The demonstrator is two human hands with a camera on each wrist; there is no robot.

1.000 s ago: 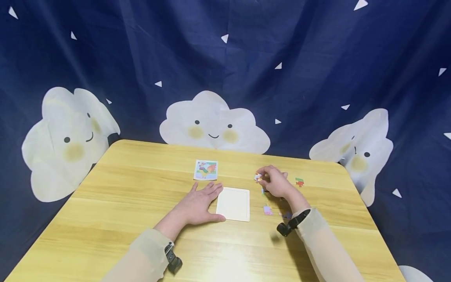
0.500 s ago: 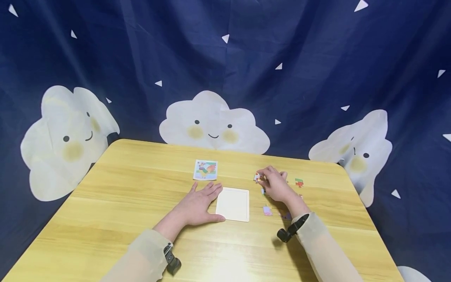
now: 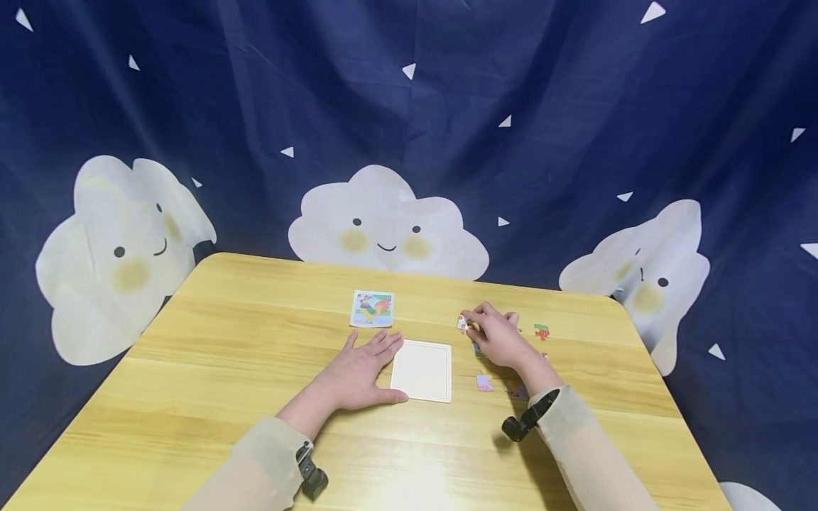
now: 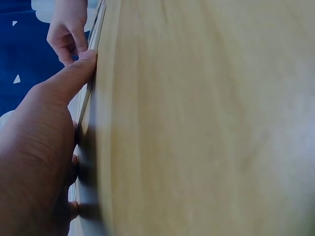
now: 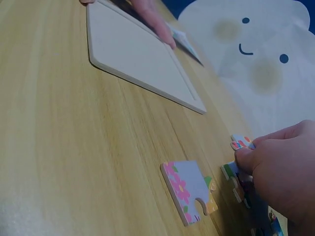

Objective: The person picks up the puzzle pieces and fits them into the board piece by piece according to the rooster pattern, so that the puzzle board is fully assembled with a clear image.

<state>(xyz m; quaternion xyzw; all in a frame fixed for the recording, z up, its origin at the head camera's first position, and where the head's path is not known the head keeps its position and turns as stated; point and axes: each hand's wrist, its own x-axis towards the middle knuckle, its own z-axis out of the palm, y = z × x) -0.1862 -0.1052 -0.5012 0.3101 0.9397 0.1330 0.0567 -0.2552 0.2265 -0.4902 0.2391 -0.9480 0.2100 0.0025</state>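
Observation:
A square white puzzle frame [image 3: 422,370] with a raised border lies flat on the wooden table. My left hand [image 3: 358,375] is spread at its left side, thumb at the near corner and fingertips at the far one. In the left wrist view the left thumb [image 4: 74,73] rests along the frame's edge. To the right of the frame, my right hand [image 3: 501,341] pinches a white jigsaw piece [image 5: 240,142] with red and orange marks between thumb and fingers. Below that hand lies a lilac jigsaw piece [image 5: 181,187] with pink flowers.
A picture card [image 3: 373,309] of a colourful figure lies beyond the frame. Several more jigsaw pieces lie under and around the right hand, among them a green and red piece [image 3: 542,331]. A blue curtain [image 3: 409,128] with clouds hangs behind the table.
The right hand, pinching its jigsaw piece, has shifted very slightly to the left. The left hand and the frame have stayed in place.

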